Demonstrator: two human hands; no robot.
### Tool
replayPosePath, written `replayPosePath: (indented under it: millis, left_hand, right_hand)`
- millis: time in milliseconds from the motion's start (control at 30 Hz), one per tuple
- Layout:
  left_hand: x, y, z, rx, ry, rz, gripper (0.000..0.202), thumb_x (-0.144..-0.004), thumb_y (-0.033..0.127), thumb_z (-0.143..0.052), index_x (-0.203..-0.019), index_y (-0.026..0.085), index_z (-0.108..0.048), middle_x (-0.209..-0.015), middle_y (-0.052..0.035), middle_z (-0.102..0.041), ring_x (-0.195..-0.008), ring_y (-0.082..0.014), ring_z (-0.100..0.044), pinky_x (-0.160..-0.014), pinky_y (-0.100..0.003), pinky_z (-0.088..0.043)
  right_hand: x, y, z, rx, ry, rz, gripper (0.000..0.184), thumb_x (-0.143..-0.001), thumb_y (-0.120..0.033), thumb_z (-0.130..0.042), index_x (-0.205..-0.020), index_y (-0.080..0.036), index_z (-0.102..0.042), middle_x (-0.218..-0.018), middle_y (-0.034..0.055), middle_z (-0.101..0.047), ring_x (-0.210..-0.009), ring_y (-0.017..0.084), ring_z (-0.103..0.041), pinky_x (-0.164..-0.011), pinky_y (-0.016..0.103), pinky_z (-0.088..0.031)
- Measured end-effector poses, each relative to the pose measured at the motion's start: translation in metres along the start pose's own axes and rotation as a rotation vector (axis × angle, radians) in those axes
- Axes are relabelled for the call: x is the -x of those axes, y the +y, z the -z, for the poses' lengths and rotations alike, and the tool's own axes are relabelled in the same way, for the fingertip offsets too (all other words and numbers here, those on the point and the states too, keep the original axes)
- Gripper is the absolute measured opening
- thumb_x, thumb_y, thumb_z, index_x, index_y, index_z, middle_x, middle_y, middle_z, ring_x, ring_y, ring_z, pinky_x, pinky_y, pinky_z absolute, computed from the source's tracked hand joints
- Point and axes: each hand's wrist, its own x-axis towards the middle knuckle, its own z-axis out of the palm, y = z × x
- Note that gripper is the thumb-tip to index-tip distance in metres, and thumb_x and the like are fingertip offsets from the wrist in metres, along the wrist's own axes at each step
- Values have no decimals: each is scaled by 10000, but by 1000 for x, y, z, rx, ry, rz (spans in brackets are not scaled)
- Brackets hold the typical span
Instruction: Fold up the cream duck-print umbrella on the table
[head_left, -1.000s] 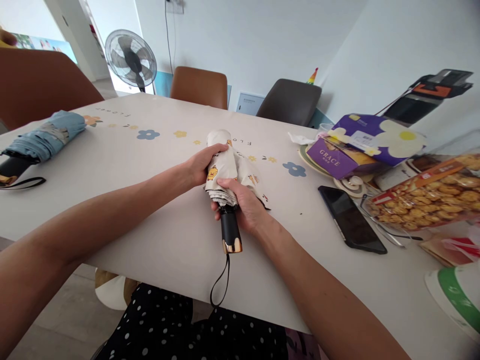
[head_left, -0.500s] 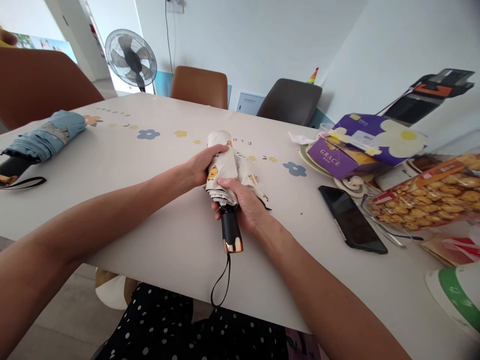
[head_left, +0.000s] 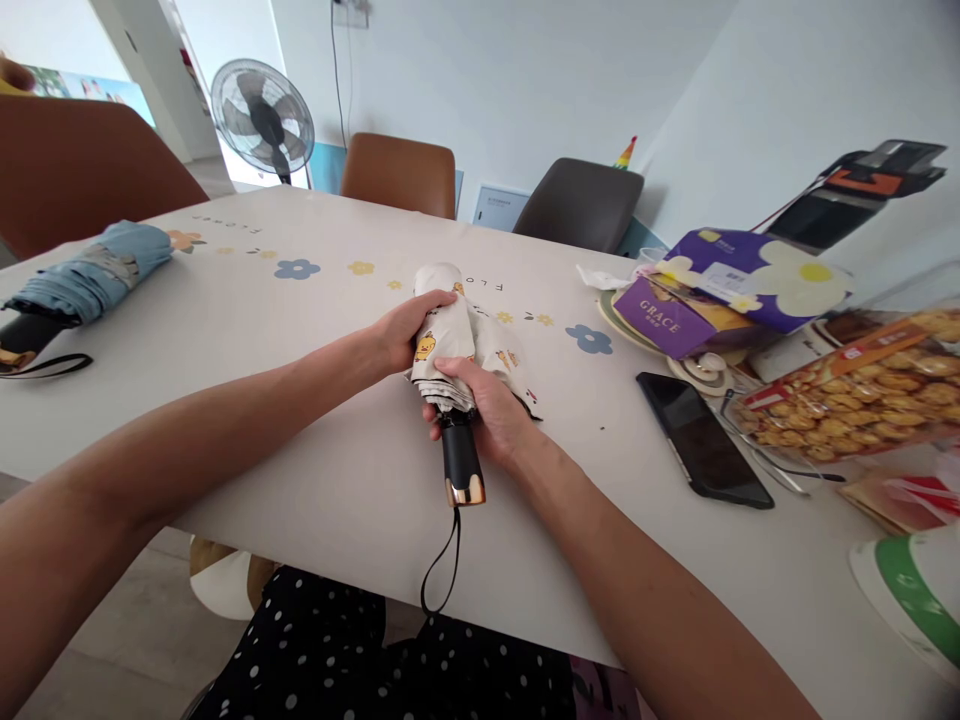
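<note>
A folded cream umbrella (head_left: 459, 330) with small yellow cartoon prints lies on the white table (head_left: 300, 420) in front of me. My left hand (head_left: 405, 330) is closed around the upper part of its fabric. My right hand (head_left: 487, 405) grips the lower end of the canopy, just above the black handle (head_left: 460, 462) with a gold tip. A black wrist strap (head_left: 442, 560) hangs from the handle over the table's near edge.
A folded light-blue umbrella (head_left: 82, 280) lies at the far left. A black phone (head_left: 701, 438), a purple box (head_left: 720, 285), a snack bag (head_left: 855, 395) and plates crowd the right side. Chairs and a standing fan (head_left: 262, 118) are behind the table.
</note>
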Motion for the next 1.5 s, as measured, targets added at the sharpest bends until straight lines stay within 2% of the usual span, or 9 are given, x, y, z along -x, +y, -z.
replayPosePath:
  millis: [500, 833, 1067, 1233, 1333, 1500]
  left_hand:
    - [0, 0, 0, 6, -5, 14, 293, -690, 336, -620, -886, 123, -575, -777, -124, -671, -789, -265, -655, -769, -371, -533]
    - [0, 2, 0, 42, -14, -38, 368, -661, 370, -641, -928, 121, -591, -771, -122, -669, -802, -286, -650, -779, -404, -524]
    - [11, 7, -8, 92, -45, -82, 391, -674, 404, -614, -955, 132, -602, -749, -106, -670, -805, -292, -647, -786, -423, -518]
    - [14, 4, -11, 87, 9, -67, 366, -680, 399, -594, -924, 126, -606, -709, -106, -664, -774, -295, -650, -767, -414, -524]
    - [11, 3, -11, 82, 55, -77, 333, -689, 382, -595, -908, 131, -599, -697, -98, -662, -758, -276, -652, -759, -383, -526]
    - [4, -3, -10, 58, 155, -119, 398, -745, 527, -509, -882, 161, -582, -713, -85, -658, -753, -249, -647, -708, -350, -527]
  right_hand:
    - [0, 0, 0, 4, 1, -5, 211, -742, -339, -614, -820, -144, -591, -677, 18, -565, -526, 140, -561, -409, 271, -498]
    - [1, 0, -2, 49, 46, -16, 178, -717, -304, -622, -769, -139, -582, -606, 6, -548, -488, 120, -520, -386, 239, -466]
    - [5, 1, -6, 10, -71, 24, 196, -729, -330, -617, -751, -138, -583, -562, -8, -523, -482, 108, -494, -404, 228, -469]
    - [4, 2, -9, 19, -14, -23, 236, -710, -351, -639, -813, -144, -595, -630, 10, -560, -532, 143, -551, -412, 265, -501]
    - [3, 1, -9, 22, 20, -12, 244, -698, -366, -652, -790, -151, -584, -584, -9, -531, -476, 122, -510, -360, 236, -459]
    - [2, 1, -5, -22, 67, 53, 196, -718, -343, -624, -729, -163, -548, -526, -26, -500, -421, 89, -453, -338, 192, -398]
